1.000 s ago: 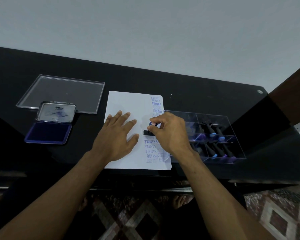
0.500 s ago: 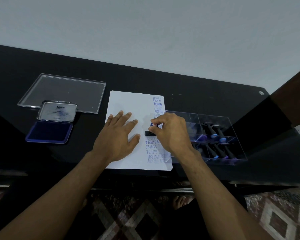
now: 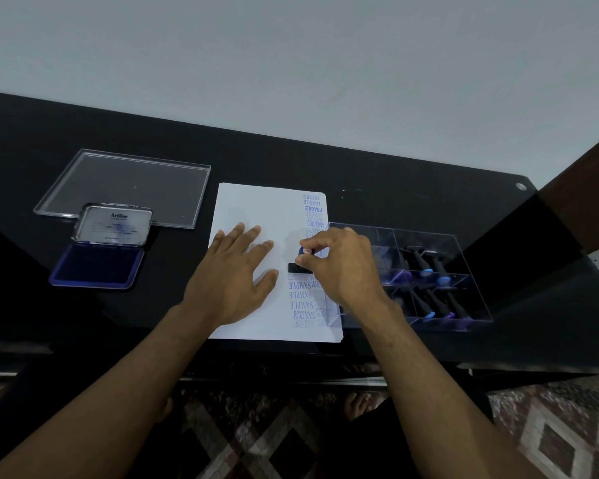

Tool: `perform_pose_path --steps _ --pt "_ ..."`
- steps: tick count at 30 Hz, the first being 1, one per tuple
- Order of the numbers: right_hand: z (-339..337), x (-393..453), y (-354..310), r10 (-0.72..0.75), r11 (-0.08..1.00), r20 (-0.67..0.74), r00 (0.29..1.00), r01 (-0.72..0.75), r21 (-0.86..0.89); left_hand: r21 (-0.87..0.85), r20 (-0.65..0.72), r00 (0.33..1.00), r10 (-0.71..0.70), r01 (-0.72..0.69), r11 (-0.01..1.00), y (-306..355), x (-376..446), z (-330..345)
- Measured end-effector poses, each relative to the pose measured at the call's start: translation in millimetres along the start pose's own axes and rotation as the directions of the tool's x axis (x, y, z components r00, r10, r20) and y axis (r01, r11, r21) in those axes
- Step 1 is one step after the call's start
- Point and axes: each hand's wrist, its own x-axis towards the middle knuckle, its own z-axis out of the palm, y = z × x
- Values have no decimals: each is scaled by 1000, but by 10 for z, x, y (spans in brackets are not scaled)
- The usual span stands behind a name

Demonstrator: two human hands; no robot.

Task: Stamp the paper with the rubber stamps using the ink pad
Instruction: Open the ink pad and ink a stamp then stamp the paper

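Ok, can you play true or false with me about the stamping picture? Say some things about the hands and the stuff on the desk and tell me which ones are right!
1. The right hand grips a stamp down on the paper. True.
2. The left hand holds the ink pad. False: it lies flat on the paper, and the ink pad sits apart to the left.
3. The ink pad is open. True.
4. The paper has no prints on it yet. False: blue words like FRAGILE and SAMPLE run down its right side.
5. More stamps lie in the clear box right of the paper. True.
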Motion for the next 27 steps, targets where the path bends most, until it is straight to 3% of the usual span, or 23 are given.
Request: perform_pose_path --steps 27 --pt "30 32 12 32 998 10 999 -32 49 -6 5 1000 1 -1 1000 -5 -1 5"
